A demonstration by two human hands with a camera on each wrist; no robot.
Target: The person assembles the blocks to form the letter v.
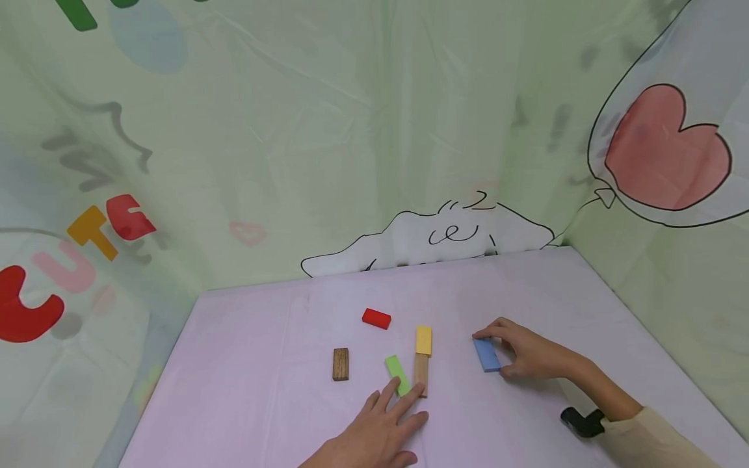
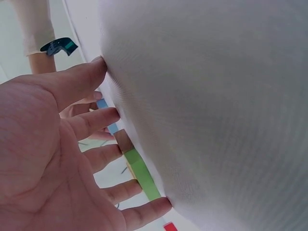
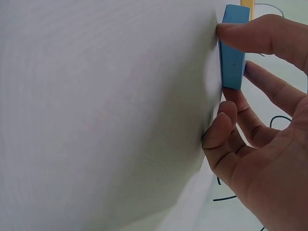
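Note:
My right hand [image 1: 529, 351] pinches a flat blue block [image 1: 487, 357] at its two ends, between thumb and fingertips. In the right wrist view the blue block [image 3: 233, 60] lies against the tabletop. With fingers spread and fairly straight, my left hand [image 1: 377, 432] rests beside a light green block [image 1: 394, 370] and a light brown wooden block [image 1: 421, 369], its fingertips at their near ends. A yellow block [image 1: 424, 340] adjoins the far end of the light brown one. Left wrist view: the green block [image 2: 142, 174] shows just beyond the fingers.
Left of the green block lies a dark brown wooden block [image 1: 341, 364]. Farther back is a red block [image 1: 376, 318]. The pale tabletop [image 1: 251, 377] meets printed cloth walls [image 1: 281, 130] at its back and sides. A black band [image 1: 582, 422] sits at my right sleeve.

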